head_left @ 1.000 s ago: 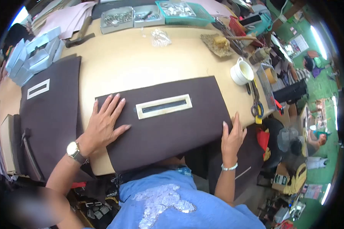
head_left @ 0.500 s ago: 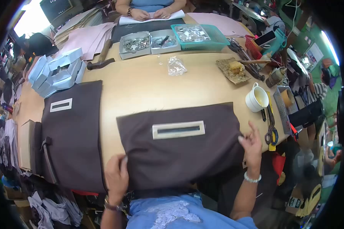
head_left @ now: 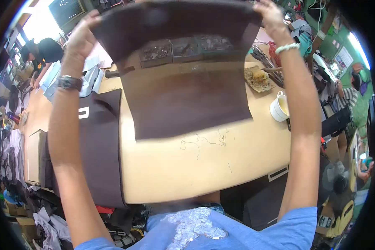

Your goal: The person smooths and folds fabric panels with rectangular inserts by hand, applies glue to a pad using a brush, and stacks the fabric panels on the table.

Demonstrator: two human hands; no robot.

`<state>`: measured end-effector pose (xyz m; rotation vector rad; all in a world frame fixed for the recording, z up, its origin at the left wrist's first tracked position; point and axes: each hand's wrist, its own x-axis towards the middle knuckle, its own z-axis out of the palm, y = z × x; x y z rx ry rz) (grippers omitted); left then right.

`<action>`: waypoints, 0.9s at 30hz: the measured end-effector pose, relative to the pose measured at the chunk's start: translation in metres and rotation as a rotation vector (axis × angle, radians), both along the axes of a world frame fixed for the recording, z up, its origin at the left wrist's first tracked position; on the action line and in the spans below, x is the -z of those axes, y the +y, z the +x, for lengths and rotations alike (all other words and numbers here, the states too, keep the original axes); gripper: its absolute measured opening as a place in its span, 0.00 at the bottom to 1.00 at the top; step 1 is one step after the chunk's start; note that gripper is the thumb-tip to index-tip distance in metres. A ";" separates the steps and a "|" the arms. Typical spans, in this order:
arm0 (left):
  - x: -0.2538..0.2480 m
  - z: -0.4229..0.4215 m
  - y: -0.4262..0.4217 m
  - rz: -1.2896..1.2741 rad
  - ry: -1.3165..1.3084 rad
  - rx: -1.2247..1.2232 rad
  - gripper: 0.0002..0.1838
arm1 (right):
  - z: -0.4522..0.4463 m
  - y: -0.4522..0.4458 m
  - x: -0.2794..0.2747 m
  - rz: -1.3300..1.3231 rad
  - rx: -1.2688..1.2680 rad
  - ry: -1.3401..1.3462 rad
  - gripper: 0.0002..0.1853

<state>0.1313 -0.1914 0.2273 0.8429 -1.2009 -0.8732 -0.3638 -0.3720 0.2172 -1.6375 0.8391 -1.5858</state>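
A dark brown fabric panel [head_left: 187, 100] hangs raised over the table, blurred by motion, with the boxes behind it showing faintly through. At its upper left corner my left hand [head_left: 84, 35] grips the edge. My right hand [head_left: 271, 16] pinches the upper right corner. Both arms reach far forward. Loose dark threads [head_left: 200, 141] lie on the table below the panel. Another dark brown piece [head_left: 100, 154] with a pale rectangular frame [head_left: 83, 112] lies to the left.
A white mug [head_left: 279, 107] stands at the right, near a yellowish lump on a brown scrap [head_left: 259, 79]. Light blue boxes [head_left: 91, 81] sit at the back left. A person in dark clothing [head_left: 46, 52] is beyond them. Another framed dark piece [head_left: 278, 173] shows below the table's right edge.
Both hands have lifted the panel off the table and carried it forward and up. Its framed opening no longer shows. Threads are now visible on the table where it lay.
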 end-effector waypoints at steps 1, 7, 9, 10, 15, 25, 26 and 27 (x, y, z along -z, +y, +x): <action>-0.017 0.012 0.000 -0.052 0.054 0.071 0.14 | 0.004 0.022 -0.024 -0.086 0.000 0.021 0.32; -0.020 -0.027 0.097 -0.162 -0.139 -0.081 0.22 | -0.027 0.111 -0.041 -0.159 -0.122 -0.033 0.26; 0.000 -0.030 0.120 -0.123 -0.169 -0.082 0.23 | -0.030 0.132 -0.014 -0.076 -0.053 0.078 0.32; 0.019 -0.036 0.130 -0.080 -0.190 -0.106 0.24 | -0.015 0.168 0.003 -0.039 0.026 0.096 0.33; 0.092 -0.071 0.196 0.429 -0.328 -0.228 0.25 | -0.024 0.237 0.096 0.216 0.011 0.149 0.33; 0.202 -0.118 0.310 0.661 -0.133 0.086 0.32 | -0.066 0.396 0.177 0.751 0.120 0.501 0.36; 0.203 -0.122 0.313 0.670 -0.135 0.103 0.32 | -0.067 0.396 0.180 0.671 0.145 0.567 0.36; 0.202 -0.122 0.310 0.673 -0.179 0.097 0.31 | -0.068 0.394 0.186 0.591 0.169 0.631 0.36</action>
